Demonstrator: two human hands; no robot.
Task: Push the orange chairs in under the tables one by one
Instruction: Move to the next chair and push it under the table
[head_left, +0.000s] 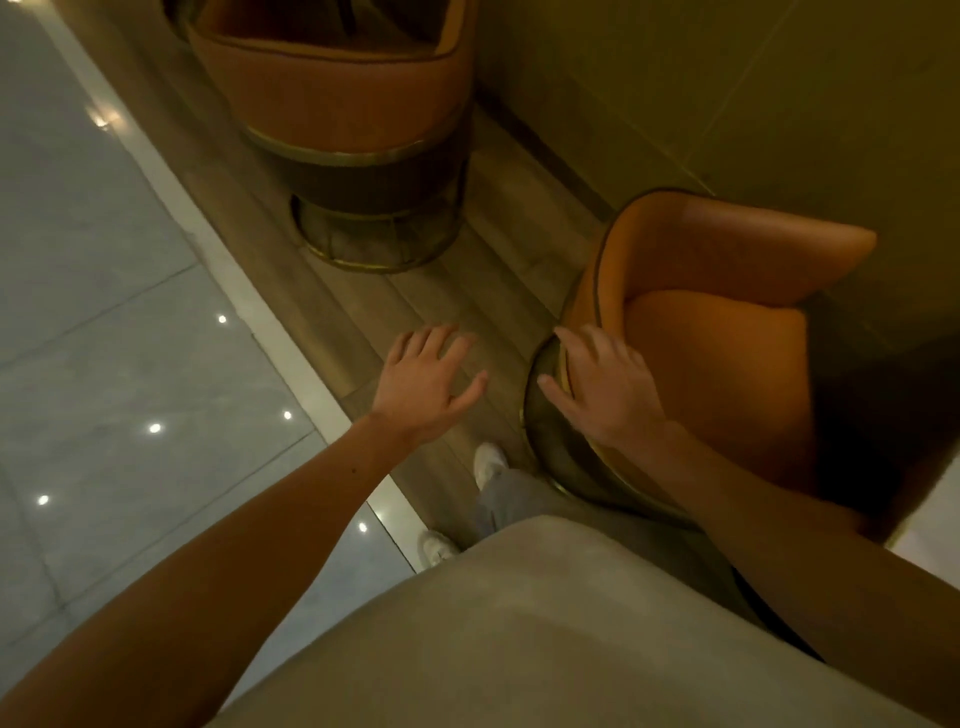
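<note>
1. Position: the right hand (605, 387) lies flat against the outside of the backrest of the near orange chair (711, 353), fingers spread and thumb splayed, pressing rather than gripping; nothing is enclosed in it.
2. The left hand (428, 379) hangs over the wooden floor strip (363, 291), fingers wide apart, empty and clear of the chair.
3. Location of work: the near chair stands at the right of the view beside the person's legs, its far side running into deep shadow; whether a table edge sits there cannot be told.
4. A second orange chair (337, 104) stands further along the strip, well apart from the first; whether it is already tucked in cannot be confirmed.
5. Judged stage: contact made for a push on the near chair.
6. Risks: a one-handed push on one side of a rounded back may spin the chair rather than send it straight; the metal ring base (540, 431) may scuff or catch on the floor boards; a forward shoe (489, 462) sits near that base and could be nipped; a hard shove could knock the chair against whatever lies in the dark zone.
</note>
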